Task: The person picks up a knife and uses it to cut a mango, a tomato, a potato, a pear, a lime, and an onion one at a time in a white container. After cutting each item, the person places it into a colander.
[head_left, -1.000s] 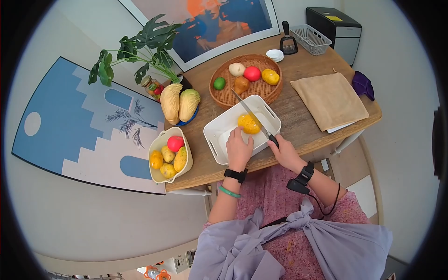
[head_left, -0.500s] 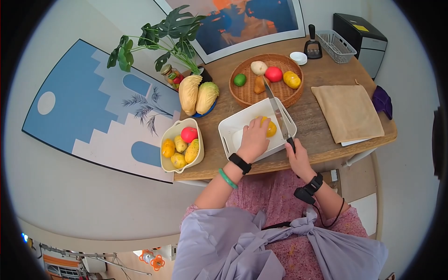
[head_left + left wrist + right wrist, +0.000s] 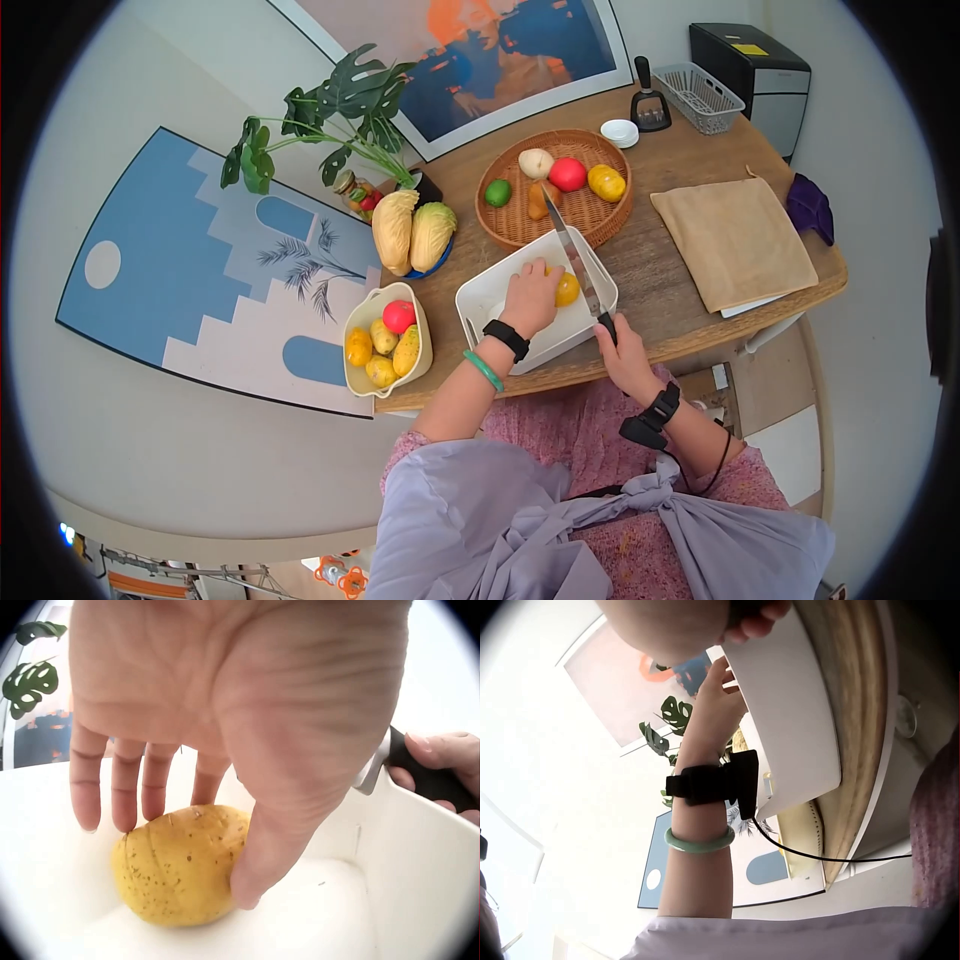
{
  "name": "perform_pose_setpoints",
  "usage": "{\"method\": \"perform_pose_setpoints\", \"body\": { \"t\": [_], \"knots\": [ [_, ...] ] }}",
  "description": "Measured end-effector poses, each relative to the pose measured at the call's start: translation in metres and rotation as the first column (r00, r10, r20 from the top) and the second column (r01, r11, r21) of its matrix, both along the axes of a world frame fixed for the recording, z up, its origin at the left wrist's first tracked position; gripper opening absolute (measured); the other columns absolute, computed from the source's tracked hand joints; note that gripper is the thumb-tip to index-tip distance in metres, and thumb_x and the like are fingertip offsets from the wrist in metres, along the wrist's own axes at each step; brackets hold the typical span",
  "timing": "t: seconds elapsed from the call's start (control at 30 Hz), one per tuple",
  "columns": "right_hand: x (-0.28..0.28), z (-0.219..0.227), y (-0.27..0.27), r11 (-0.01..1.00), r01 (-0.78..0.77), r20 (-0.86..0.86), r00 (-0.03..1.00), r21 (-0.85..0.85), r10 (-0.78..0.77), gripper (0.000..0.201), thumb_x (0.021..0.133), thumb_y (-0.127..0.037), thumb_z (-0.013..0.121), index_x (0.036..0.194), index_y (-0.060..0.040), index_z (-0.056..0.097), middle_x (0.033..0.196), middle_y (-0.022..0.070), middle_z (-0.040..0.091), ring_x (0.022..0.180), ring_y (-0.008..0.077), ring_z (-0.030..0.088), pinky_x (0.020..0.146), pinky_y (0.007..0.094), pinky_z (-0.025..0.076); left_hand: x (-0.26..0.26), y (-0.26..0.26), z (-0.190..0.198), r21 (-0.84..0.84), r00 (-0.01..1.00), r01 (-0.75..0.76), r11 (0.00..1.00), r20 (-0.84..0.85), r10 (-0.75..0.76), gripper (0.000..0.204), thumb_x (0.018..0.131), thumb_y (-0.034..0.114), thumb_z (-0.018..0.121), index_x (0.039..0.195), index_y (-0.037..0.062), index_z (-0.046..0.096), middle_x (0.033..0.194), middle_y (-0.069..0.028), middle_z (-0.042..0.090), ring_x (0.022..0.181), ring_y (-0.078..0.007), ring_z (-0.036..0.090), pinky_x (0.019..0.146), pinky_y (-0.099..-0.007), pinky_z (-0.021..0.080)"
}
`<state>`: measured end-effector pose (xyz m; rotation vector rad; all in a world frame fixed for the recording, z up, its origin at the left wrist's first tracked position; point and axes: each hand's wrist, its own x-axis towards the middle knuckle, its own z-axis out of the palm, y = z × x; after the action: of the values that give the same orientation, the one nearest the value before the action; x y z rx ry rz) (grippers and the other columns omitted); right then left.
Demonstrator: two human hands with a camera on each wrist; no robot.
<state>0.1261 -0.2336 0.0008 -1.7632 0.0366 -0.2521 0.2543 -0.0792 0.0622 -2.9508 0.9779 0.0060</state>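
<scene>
In the head view a yellow fruit (image 3: 567,289) lies inside the white bin (image 3: 557,350). The left hand (image 3: 530,302) reaches into the bin and grips the fruit; in the left wrist view the thumb of the left hand (image 3: 240,712) presses one side of the speckled yellow fruit (image 3: 176,870), with fingertips along its top. Beside it, the right hand (image 3: 629,362) grips the black handle of a knife (image 3: 577,262). The blade slants up over the bin, right of the fruit, its tip over the wicker basket. The right wrist view shows only part of the right hand (image 3: 675,624).
Behind the bin stands a wicker basket (image 3: 520,230) of produce. Left are a cream basket (image 3: 427,350) of produce and two cabbages (image 3: 432,235). A beige cloth (image 3: 735,245) lies right; a grey basket (image 3: 703,98) stands at the back. Bin walls surround the fruit.
The left hand has shifted from the fruit's near side to its left side. Over the bin, the blade has moved from across the fruit to its right. The head view has shifted.
</scene>
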Motion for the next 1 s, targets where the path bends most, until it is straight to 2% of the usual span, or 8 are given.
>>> {"method": "perform_pose_setpoints", "body": {
  "t": [0.2, 0.37, 0.5, 0.7, 0.77, 0.87, 0.93, 1.0],
  "knots": [
    [-0.004, 0.002, -0.003, 0.998, -0.061, -0.010, 0.998, 0.010, 0.062, 0.028, 0.098, -0.026, 0.051, 0.099, 0.0022, 0.048, 0.078, 0.0262, 0.060, 0.078, 0.0452, 0.060, 0.067, 0.0452, 0.046, 0.009, 0.002, -0.017, 0.003, 1.000, 0.005, 1.000, 0.030, -0.005, 0.058, 0.063, 0.015, 0.076, 0.116, 0.0137, 0.052, 0.112, -0.0105, 0.055, 0.109, -0.0300, 0.053, 0.081, -0.0442, 0.045],
    [-0.008, 0.007, -0.007, 0.994, -0.108, 0.027, 0.994, -0.020, 0.108, 0.028, 0.098, -0.026, 0.050, 0.098, 0.0019, 0.048, 0.078, 0.0256, 0.059, 0.077, 0.0448, 0.059, 0.066, 0.0457, 0.045, -0.003, 0.002, 0.008, 0.061, 0.999, -0.035, 0.998, -0.035, 0.037, 0.056, 0.062, 0.018, 0.076, 0.112, 0.0103, 0.052, 0.105, -0.0110, 0.059, 0.103, -0.0321, 0.057, 0.082, -0.0450, 0.045],
    [-0.010, 0.008, -0.012, 0.992, -0.121, 0.033, 0.992, 0.021, 0.120, 0.028, 0.098, -0.026, 0.050, 0.097, 0.0017, 0.048, 0.076, 0.0248, 0.058, 0.074, 0.0444, 0.059, 0.065, 0.0454, 0.045, -0.008, 0.035, 0.035, -0.334, 1.000, -0.001, 0.943, 0.023, 0.009, 0.055, 0.064, 0.020, 0.074, 0.113, 0.0084, 0.053, 0.105, -0.0137, 0.061, 0.099, -0.0340, 0.059, 0.083, -0.0444, 0.047],
    [-0.011, 0.013, -0.021, 0.991, -0.101, 0.042, 0.994, 0.085, 0.098, 0.025, 0.098, -0.022, 0.051, 0.094, 0.0014, 0.047, 0.070, 0.0181, 0.055, 0.063, 0.0303, 0.056, 0.060, 0.0377, 0.044, 0.007, 0.161, 0.071, -0.407, 0.883, -0.286, 0.868, 0.240, 0.403, 0.056, 0.064, 0.020, 0.080, 0.111, 0.0041, 0.053, 0.103, -0.0191, 0.061, 0.097, -0.0372, 0.060, 0.083, -0.0425, 0.050],
    [-0.010, 0.018, -0.023, 0.984, -0.090, 0.024, 0.996, 0.152, 0.087, 0.024, 0.099, -0.022, 0.052, 0.093, 0.0012, 0.047, 0.069, 0.0136, 0.055, 0.061, 0.0217, 0.055, 0.058, 0.0342, 0.043, 0.008, 0.204, 0.070, -0.335, 0.780, -0.502, 0.798, 0.224, 0.584, 0.060, 0.063, 0.023, 0.081, 0.112, 0.0043, 0.053, 0.105, -0.0203, 0.061, 0.097, -0.0377, 0.060, 0.083, -0.0426, 0.050],
    [-0.007, 0.013, -0.026, 0.976, -0.087, 0.017, 0.996, 0.202, 0.085, 0.024, 0.099, -0.022, 0.052, 0.092, 0.0010, 0.047, 0.068, 0.0106, 0.055, 0.062, 0.0185, 0.055, 0.058, 0.0326, 0.043, 0.005, 0.248, 0.060, -0.261, 0.745, -0.590, 0.764, 0.190, 0.640, 0.064, 0.063, 0.027, 0.082, 0.114, 0.0053, 0.051, 0.108, -0.0206, 0.060, 0.098, -0.0377, 0.060, 0.084, -0.0424, 0.051],
    [-0.006, 0.011, -0.028, 0.975, -0.080, 0.010, 0.997, 0.205, 0.080, 0.024, 0.099, -0.022, 0.051, 0.091, 0.0009, 0.047, 0.068, 0.0105, 0.055, 0.061, 0.0185, 0.055, 0.058, 0.0324, 0.043, 0.006, 0.255, 0.058, -0.119, 0.638, -0.756, 0.644, 0.083, 0.765, 0.074, 0.063, 0.034, 0.081, 0.125, 0.0099, 0.048, 0.114, -0.0170, 0.058, 0.105, -0.0380, 0.058, 0.089, -0.0459, 0.048],
    [-0.005, 0.012, -0.031, 0.977, -0.071, 0.001, 0.997, 0.203, 0.072, 0.024, 0.099, -0.021, 0.051, 0.091, 0.0008, 0.047, 0.068, 0.0104, 0.054, 0.061, 0.0185, 0.054, 0.058, 0.0322, 0.043, 0.011, 0.245, 0.059, -0.127, 0.655, -0.731, 0.670, 0.146, 0.742, 0.075, 0.064, 0.035, 0.081, 0.127, 0.0104, 0.047, 0.116, -0.0167, 0.057, 0.108, -0.0373, 0.056, 0.091, -0.0461, 0.047]
  ]
}}
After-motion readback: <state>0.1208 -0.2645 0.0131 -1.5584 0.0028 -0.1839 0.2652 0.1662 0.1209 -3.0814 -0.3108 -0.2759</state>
